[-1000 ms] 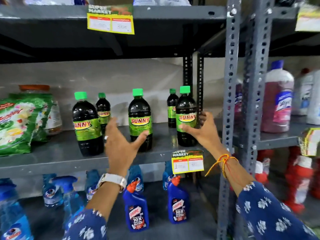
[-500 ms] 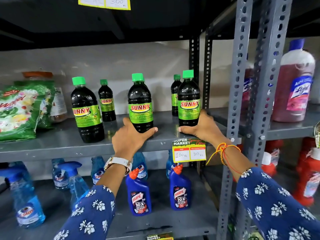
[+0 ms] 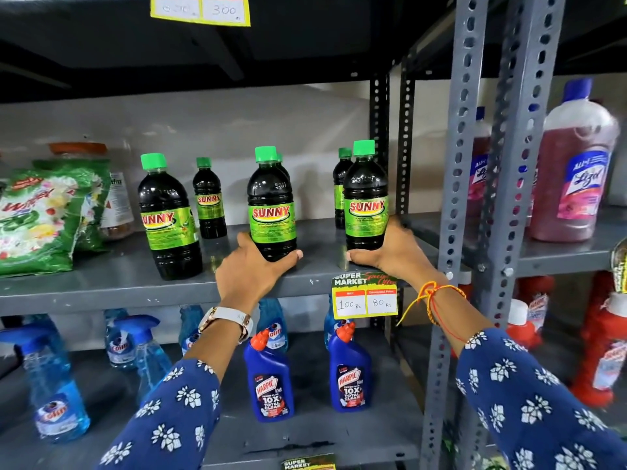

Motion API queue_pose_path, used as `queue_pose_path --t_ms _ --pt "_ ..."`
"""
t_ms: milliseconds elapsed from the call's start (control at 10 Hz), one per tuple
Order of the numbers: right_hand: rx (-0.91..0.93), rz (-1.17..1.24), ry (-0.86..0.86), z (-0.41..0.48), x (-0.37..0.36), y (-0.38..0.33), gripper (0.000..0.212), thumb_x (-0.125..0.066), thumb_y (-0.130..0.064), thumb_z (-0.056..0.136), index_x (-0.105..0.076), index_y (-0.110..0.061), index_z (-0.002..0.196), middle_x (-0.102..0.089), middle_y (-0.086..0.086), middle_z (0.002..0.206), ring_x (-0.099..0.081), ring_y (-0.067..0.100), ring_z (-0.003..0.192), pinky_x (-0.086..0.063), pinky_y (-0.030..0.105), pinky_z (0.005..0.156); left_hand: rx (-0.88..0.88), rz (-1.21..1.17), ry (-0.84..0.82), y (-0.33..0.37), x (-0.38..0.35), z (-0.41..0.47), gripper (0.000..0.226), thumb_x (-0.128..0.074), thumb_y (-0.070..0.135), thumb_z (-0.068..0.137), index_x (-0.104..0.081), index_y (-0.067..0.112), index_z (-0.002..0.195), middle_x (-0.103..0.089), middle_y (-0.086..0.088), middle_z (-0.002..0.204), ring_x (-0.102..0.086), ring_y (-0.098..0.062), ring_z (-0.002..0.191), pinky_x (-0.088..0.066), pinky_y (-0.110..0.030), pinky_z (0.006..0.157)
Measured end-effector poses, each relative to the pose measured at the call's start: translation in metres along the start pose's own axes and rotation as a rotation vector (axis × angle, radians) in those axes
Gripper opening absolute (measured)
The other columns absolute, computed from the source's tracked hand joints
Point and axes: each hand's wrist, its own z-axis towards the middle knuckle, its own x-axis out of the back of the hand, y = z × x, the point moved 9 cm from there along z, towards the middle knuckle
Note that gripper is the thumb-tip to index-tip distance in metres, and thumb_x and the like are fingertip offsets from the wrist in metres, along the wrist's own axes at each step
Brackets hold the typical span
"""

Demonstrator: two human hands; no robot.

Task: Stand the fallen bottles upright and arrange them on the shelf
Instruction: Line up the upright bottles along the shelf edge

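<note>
Several dark Sunny bottles with green caps stand upright on the grey middle shelf (image 3: 101,290). My left hand (image 3: 251,276) wraps the base of the middle front bottle (image 3: 271,205). My right hand (image 3: 393,252) grips the base of the right front bottle (image 3: 365,198). A left front bottle (image 3: 166,215) stands free. Smaller-looking bottles stand behind: one at back left (image 3: 207,198), one at back right (image 3: 340,184), and one mostly hidden behind the middle bottle. None lies on its side.
A green detergent bag (image 3: 44,215) and a jar (image 3: 115,198) fill the shelf's left end. A perforated grey upright (image 3: 464,164) stands just right of my right hand. Pink Lizol bottles (image 3: 576,171) sit beyond it. Blue Harpic bottles (image 3: 271,378) and spray bottles (image 3: 51,385) stand below.
Both hands went from open and reaching to closed around the bases of the middle and right front bottles. The view has moved closer and lower.
</note>
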Motion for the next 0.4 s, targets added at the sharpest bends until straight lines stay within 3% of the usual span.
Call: queue_pose_path --t_ms 100,200,300,400 --pt "-0.027 -0.018 -0.007 0.002 0.000 0.002 0.084 -0.080 -0.054 0.048 -0.047 -0.017 0.116 -0.062 0.003 0.108 -0.061 0.017 0.098 -0.048 0.030 0.083 -0.005 -0.010 -0.007 0.001 0.001 -0.001 0.075 -0.053 0.081 0.060 -0.030 0.015 0.089 -0.059 -0.007 0.076 -0.064 -0.032 0.074 -0.038 -0.030 0.056" --pt "-0.028 -0.018 -0.027 -0.001 -0.001 0.000 0.082 -0.082 -0.053 0.048 -0.048 -0.017 0.114 -0.064 0.000 0.106 -0.061 0.015 0.096 -0.045 0.026 0.077 -0.013 -0.012 -0.019 0.002 0.000 -0.002 0.076 -0.052 0.081 0.059 -0.028 0.016 0.088 -0.057 -0.005 0.074 -0.064 -0.032 0.072 -0.039 -0.031 0.055" --pt "-0.051 0.019 -0.051 0.000 0.002 0.000 0.085 -0.083 -0.056 0.045 -0.051 -0.018 0.115 -0.066 -0.003 0.104 -0.062 0.012 0.094 -0.043 0.024 0.078 -0.015 -0.008 0.000 0.001 0.000 -0.001 0.081 -0.050 0.084 0.057 -0.034 0.012 0.092 -0.065 -0.010 0.080 -0.065 -0.032 0.073 -0.039 -0.031 0.056" --pt "-0.061 0.108 0.032 -0.009 0.013 -0.006 0.087 -0.080 -0.062 0.048 -0.051 -0.018 0.118 -0.064 -0.008 0.108 -0.060 0.010 0.100 -0.043 0.025 0.085 0.003 -0.041 0.017 0.002 0.004 -0.004 0.100 -0.044 0.090 0.050 -0.038 0.008 0.108 -0.068 -0.012 0.088 -0.066 -0.033 0.079 -0.044 -0.034 0.059"
